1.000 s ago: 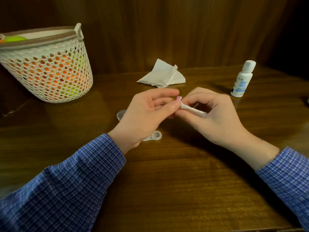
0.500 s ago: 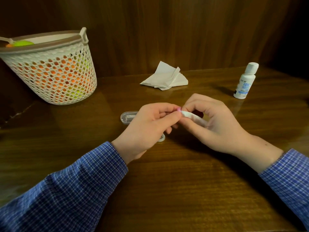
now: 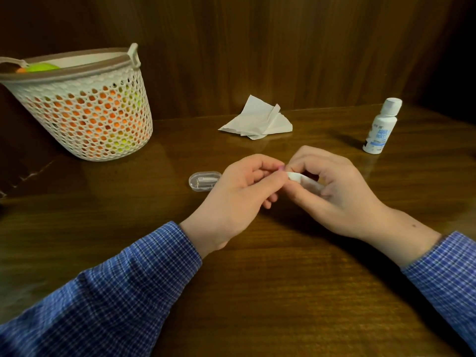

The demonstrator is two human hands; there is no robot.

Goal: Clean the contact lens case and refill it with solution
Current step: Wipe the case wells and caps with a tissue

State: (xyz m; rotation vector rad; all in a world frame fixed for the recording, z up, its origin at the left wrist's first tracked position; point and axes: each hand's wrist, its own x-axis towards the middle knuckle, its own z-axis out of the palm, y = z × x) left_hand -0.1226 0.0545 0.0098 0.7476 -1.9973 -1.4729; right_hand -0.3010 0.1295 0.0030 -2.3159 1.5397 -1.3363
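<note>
Left hand (image 3: pixel 231 199) pinches something small and pink, seemingly a cap, while right hand (image 3: pixel 332 191) grips a twisted tissue (image 3: pixel 304 180).

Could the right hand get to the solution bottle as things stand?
Probably yes: the solution bottle stands upright beyond the right hand with bare table between, but that hand first has to release the white piece.

One basket (image 3: pixel 85 117) – one bottle (image 3: pixel 380 127) – one clear case (image 3: pixel 203 181) – two tissues (image 3: pixel 257 119)

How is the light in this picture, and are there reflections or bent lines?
Head view: dim warm light; soft glare on the table near the tissue; the far right corner falls into darkness; the wide lens bows the table edge; the bottle label is too blurred to read.
</note>
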